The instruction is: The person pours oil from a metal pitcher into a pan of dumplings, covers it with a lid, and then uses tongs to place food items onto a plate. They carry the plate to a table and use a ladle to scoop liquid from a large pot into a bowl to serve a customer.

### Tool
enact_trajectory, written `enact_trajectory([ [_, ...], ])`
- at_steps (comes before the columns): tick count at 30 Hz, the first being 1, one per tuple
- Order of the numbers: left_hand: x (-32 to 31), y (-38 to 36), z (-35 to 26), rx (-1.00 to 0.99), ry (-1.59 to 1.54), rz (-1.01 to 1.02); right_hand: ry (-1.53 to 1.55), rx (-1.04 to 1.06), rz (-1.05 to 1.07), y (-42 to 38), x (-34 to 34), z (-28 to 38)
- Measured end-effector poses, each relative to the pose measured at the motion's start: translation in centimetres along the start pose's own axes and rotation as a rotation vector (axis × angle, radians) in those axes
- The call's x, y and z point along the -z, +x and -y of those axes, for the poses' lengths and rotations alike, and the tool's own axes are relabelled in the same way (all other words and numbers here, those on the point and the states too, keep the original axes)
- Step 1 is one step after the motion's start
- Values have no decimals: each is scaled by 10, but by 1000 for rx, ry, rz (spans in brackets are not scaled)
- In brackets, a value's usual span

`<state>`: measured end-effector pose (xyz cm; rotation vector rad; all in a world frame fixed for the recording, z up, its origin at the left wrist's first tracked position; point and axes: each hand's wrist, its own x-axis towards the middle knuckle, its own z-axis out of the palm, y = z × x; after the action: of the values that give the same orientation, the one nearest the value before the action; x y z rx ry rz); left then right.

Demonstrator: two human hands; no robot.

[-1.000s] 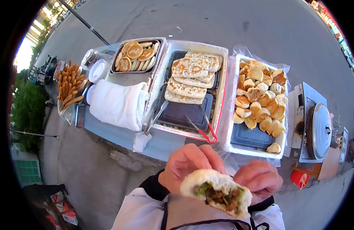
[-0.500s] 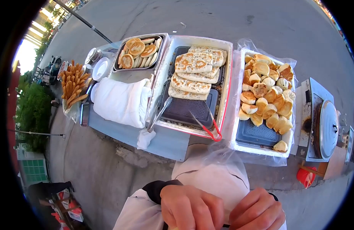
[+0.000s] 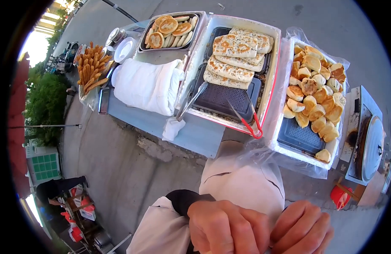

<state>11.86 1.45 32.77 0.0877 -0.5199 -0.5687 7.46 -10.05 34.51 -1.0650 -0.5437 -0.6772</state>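
Both hands, left hand (image 3: pixel 223 226) and right hand (image 3: pixel 301 230), curl closed at the plastic bag (image 3: pixel 250 154); three trays, two tongs beyond.

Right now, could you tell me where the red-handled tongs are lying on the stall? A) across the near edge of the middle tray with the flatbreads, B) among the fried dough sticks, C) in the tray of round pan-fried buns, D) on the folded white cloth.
A: the red-handled tongs rest across the near rim of the middle tray that holds the flatbreads.
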Motion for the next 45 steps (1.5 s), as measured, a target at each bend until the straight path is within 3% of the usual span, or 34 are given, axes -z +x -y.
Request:
enact_trajectory([
  [2, 6, 0, -6, 0, 13, -38, -10, 11, -14, -2, -1, -1],
  [4, 27, 6, -24, 316, -74, 260, -16, 19, -32, -4, -3, -1],
  [5, 19, 5, -18, 317, -77, 255, -11, 12, -18, -3, -1, 0],
  [7, -3, 4, -2, 42, -6, -9, -6, 1, 14, -2, 3, 2],
  [20, -2, 2, 1, 110, -14, 4, -43, -3, 43, -7, 4, 10],
  [22, 7, 0, 17, -125, -87, 128, -56, -1, 28, -8, 3, 11],
  [23, 5, -3, 13, -125, -90, 127, -59, 1, 21, -8, 2, 11],
  [25, -5, 2, -3, 84, -5, -1, -64, 2, 17, -8, 3, 10],
  [38, 7, -3, -10, 65, 9, -11, -72, -22, 65, -5, 4, 8],
  [40, 28, -1, -22, 283, -45, 253, -68, -17, 67, -4, 5, 6],
  [41, 18, -6, -17, 283, -40, 253, -82, -17, 77, -3, 6, 6],
  [43, -11, -14, 1, -12, 30, -191, -90, -19, 86, -1, 6, 6],
  [45, -9, -13, 2, -24, 32, -176, -112, -17, 83, -1, 5, 6],
])
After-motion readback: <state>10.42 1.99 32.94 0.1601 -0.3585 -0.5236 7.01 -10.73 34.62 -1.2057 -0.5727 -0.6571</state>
